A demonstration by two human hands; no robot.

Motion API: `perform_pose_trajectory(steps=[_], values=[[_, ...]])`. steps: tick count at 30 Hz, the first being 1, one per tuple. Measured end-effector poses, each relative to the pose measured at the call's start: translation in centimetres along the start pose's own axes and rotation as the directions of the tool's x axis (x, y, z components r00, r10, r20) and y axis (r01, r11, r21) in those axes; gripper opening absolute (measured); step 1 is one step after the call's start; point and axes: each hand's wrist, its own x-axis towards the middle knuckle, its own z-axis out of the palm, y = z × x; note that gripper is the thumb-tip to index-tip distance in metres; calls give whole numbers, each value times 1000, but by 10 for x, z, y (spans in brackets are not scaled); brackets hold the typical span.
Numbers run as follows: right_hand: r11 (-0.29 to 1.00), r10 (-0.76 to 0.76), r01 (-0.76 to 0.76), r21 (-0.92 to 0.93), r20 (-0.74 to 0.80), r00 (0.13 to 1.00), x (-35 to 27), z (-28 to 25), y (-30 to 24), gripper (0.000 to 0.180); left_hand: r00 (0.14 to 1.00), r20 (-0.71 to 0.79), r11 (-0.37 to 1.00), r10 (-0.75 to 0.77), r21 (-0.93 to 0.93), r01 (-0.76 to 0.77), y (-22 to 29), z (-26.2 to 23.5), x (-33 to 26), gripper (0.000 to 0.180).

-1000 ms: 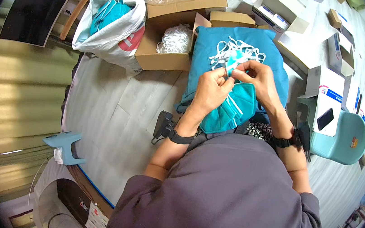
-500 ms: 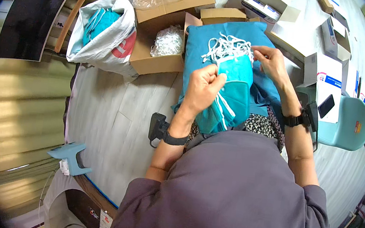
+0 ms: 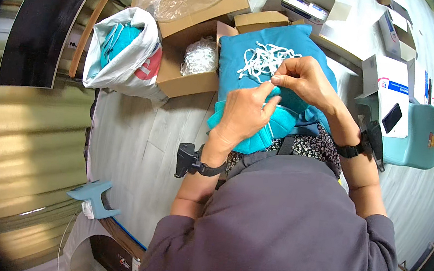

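Note:
My left hand point(image 3: 244, 112) and my right hand point(image 3: 304, 80) meet over a stack of teal face masks point(image 3: 277, 126) on my lap. Both pinch the top mask near its upper edge, fingertips almost touching. A thin white strap seems to run between the fingertips, though it is too small to be sure. Just beyond the hands a loose pile of white elastic straps point(image 3: 263, 60) lies on a teal cloth-covered surface point(image 3: 237, 62). Each wrist wears a black band.
An open cardboard box point(image 3: 186, 77) with white straps inside stands at left of the teal cloth. A white bag point(image 3: 124, 53) holding teal masks sits further left. White cartons point(image 3: 392, 76) and a pale teal chair point(image 3: 417, 138) with a phone are at right.
My hands drew apart half a second ago, the left lowering over the masks. They have now come together again above the stack. The camera view has also shifted.

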Motion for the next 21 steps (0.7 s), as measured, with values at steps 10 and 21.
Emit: perform_pose_trajectory(steps=[10,21], values=[[942,67,-212,-261,-473,879,35,-34,77,27,782,-135,779,608,290,-556,16,-5,-10,14],[964,-253,246,-99,-628,736,-8,-41,17,20,942,-333,964,-39,-260,-52,0,0,-7,16]])
